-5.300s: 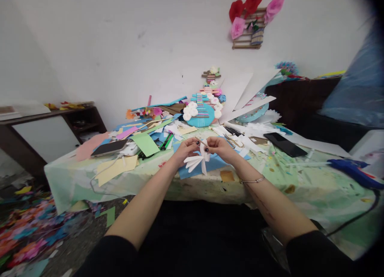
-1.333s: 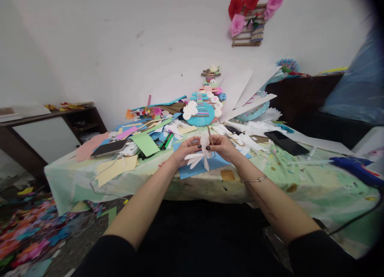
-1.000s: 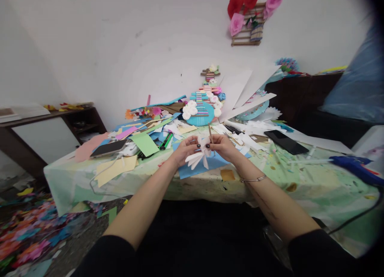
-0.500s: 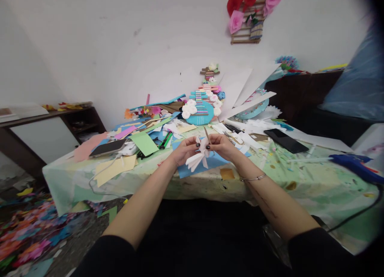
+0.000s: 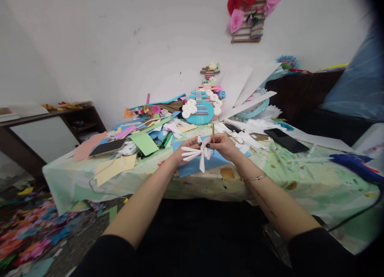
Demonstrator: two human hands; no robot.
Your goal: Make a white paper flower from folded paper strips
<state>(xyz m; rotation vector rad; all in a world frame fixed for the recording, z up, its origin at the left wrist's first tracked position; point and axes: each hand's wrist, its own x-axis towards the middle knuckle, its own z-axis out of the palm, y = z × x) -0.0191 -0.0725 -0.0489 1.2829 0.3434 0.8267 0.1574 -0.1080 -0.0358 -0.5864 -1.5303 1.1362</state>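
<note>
A white paper piece cut into narrow petal-like strips (image 5: 201, 164) is held between my two hands above the table. My left hand (image 5: 183, 149) is closed, pinching the paper near its centre, with strips fanning out to the left and downward. Against the paper's right side, my right hand (image 5: 224, 147) is closed on a thin brown stick (image 5: 213, 131) that stands nearly upright. The thumb of that hand touches the paper too. Below both hands lies a blue paper sheet (image 5: 190, 171). My fingers hide part of the paper's centre and the stick's middle.
A blue glue gun (image 5: 354, 167) lies at the right, near a black phone (image 5: 286, 141). Another phone (image 5: 108, 147), green paper (image 5: 144, 143) and a green cutter (image 5: 166, 139) are at the left. A blue round craft piece with white flowers (image 5: 201, 113) stands behind.
The white paper has turned, its strips swinging from lower left out to the left and spreading wider. The stick has tipped from leaning left to nearly upright. Both hands stay in place.
</note>
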